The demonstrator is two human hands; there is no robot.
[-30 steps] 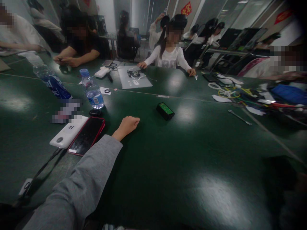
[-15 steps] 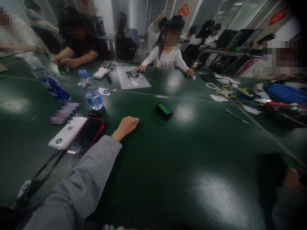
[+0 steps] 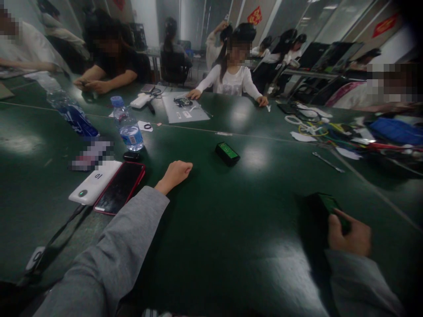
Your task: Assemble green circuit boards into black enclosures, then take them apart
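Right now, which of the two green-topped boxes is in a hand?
The right box, held in the right hand; the other box sits untouched on the table.

Red-edged phone beside white power bank; wrench near cables.

You were in a big shared workroom, a bit like an office and a bit like a workshop. Lots of people sat around your long green table, and more sat farther back. Dark panels back there looked like computer screens. A messy pile of wires and a metal wrench lay on your table. A red sign hung at the back.
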